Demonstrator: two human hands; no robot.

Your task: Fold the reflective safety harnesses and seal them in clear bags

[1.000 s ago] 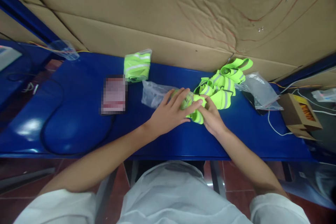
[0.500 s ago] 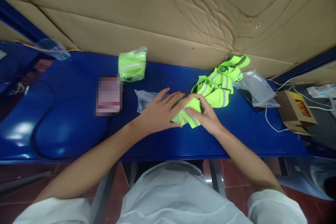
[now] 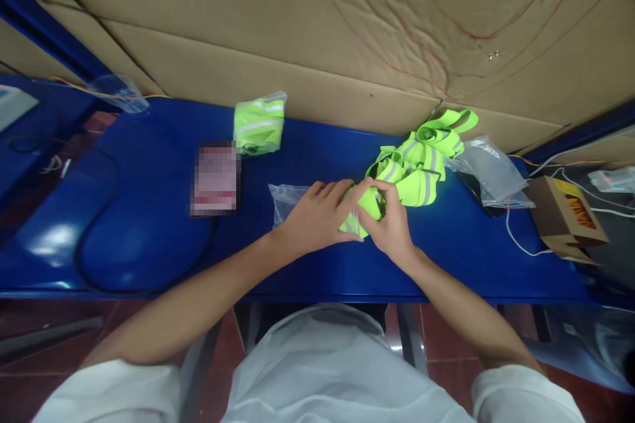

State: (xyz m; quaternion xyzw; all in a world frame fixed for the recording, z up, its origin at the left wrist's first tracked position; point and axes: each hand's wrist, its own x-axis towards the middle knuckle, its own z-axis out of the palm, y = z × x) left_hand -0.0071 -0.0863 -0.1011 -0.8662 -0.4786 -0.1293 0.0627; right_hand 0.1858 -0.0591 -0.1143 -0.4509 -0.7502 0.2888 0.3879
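Between my two hands is a folded fluorescent yellow-green reflective strap [image 3: 370,202] with grey bands. My left hand [image 3: 317,217] curls over its left side, and my right hand [image 3: 393,225] pinches its right side with thumb and fingers. From under the left hand a clear plastic bag [image 3: 284,201] sticks out to the left. How far the strap sits inside that bag is hidden by my fingers. Just beyond my right hand lies a loose heap of the same straps [image 3: 419,172]. Another folded strap in a clear bag [image 3: 258,124] rests at the back, left of centre.
A blurred-out flat object [image 3: 215,178] lies left of my hands on the blue table [image 3: 307,277]. Clear bags [image 3: 496,172] lie to the right over a dark object, beside an open cardboard box [image 3: 568,218]. A clear cup [image 3: 122,92] is at back left. Cardboard [image 3: 223,59] lines the back.
The strap's loose end, which hung below my right hand, is now tucked between my hands. My right fingers are bent more tightly. The whole view has shifted slightly.
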